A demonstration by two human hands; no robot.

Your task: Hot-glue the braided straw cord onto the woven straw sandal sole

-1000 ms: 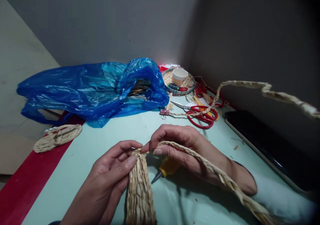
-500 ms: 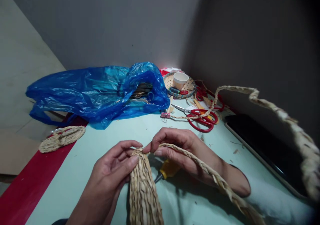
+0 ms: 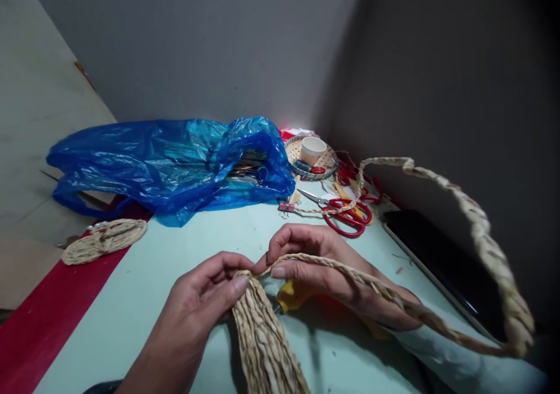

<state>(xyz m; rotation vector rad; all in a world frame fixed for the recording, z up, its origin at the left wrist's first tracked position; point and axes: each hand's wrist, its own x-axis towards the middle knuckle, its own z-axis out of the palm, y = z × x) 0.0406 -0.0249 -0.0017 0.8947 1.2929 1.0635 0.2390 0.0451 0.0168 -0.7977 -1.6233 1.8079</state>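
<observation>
My left hand (image 3: 205, 301) pinches the upper end of a flat piece made of straw braid rows (image 3: 269, 341), thumb on its face and fingers behind. From that end runs a loose straw braid (image 3: 376, 283), held between the thumb and fingers of my right hand (image 3: 310, 260). The braid passes over my right wrist, loops up at the right and comes back to a pink binder clip (image 3: 286, 207) on the table. Below my right hand lies a yellow glue gun (image 3: 291, 296) with a dark nozzle, partly hidden by the hand.
Red-handled scissors (image 3: 345, 216) lie under the braid's far end. A blue plastic bag (image 3: 166, 166) stands at the back left, beside a woven tray (image 3: 324, 172) with a paper cup (image 3: 312, 150). A black phone-like slab (image 3: 441, 266) lies right; a coiled straw oval (image 3: 105, 241) lies left.
The lower end of the flat braided piece has swung to the right. The loose braid's loop has come further into view at the right. Both hands keep their grip; the view has shifted slightly.
</observation>
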